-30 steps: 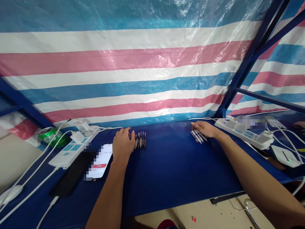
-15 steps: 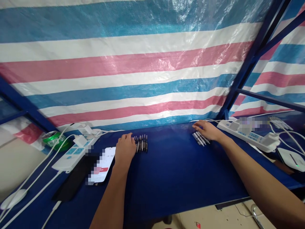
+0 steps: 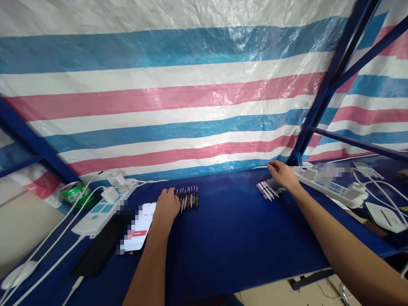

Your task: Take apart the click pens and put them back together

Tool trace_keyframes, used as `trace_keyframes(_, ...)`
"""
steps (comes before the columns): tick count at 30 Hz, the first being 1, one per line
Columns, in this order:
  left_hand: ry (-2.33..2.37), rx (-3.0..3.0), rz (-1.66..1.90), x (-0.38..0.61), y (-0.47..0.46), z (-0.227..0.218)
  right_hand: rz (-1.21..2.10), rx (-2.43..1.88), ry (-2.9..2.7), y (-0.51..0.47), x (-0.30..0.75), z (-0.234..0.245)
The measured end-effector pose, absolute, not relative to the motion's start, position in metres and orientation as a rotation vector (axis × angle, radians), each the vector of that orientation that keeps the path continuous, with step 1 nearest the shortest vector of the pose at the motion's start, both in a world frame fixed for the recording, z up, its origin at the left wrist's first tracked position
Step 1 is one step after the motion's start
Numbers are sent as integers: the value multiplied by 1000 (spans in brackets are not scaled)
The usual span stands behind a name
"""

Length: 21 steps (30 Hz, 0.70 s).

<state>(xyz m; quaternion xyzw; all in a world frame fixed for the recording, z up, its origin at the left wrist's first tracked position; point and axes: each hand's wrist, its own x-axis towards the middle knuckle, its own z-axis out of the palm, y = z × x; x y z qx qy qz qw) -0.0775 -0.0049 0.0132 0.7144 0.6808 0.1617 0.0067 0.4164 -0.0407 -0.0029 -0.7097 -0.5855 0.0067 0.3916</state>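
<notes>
Blue-covered worktop (image 3: 239,242): row of dark pens (image 3: 188,198), light, stiff, slim, best taken by the barrel, just beside the left hand (image 3: 167,207), its grip curled, hold unclear; white pens (image 3: 268,190) just beside the right hand (image 3: 282,176), its grip loosely spread.

Left hand (image 3: 166,207): palm down, knuckles raised, fingers curled forward (fingertips hidden from this view). Right hand (image 3: 282,176): palm down, fingers extended, angled inward. Left forearm (image 3: 145,265) and right forearm (image 3: 338,238): bare, reaching forward, well apart.
</notes>
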Motion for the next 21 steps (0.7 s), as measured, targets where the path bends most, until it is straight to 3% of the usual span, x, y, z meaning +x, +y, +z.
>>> trace_keyframes(11,1951,2379,829,-64,-17,31,-48,-1870,-1405,-41,422,2)
trace_keyframes(21,1693,2493,531,-23,-39,22,-52,-1933,-1522,-41,425,2)
